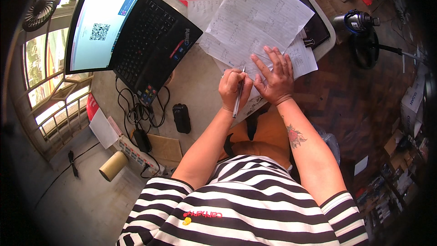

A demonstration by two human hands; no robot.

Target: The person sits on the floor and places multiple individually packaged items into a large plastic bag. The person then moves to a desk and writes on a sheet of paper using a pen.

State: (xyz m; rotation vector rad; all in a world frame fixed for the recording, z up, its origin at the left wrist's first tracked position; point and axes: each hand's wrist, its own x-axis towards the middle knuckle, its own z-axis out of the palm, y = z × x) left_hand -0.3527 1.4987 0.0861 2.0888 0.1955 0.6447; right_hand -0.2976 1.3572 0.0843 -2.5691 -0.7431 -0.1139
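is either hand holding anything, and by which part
The left hand grips a silver pen around its upper barrel, tip on the paper. The right hand holds nothing; it lies flat on the sheets.

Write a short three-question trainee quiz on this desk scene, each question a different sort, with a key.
1. True or false: the left hand holds a pen over the handwritten papers.
2. Multiple choice: the right hand is A) typing on the laptop, B) pressed flat on the papers, C) lifting the small black device.
3. Fill in: the laptop lies to the person's ____ of the papers.

Key: 1 true; 2 B; 3 left.
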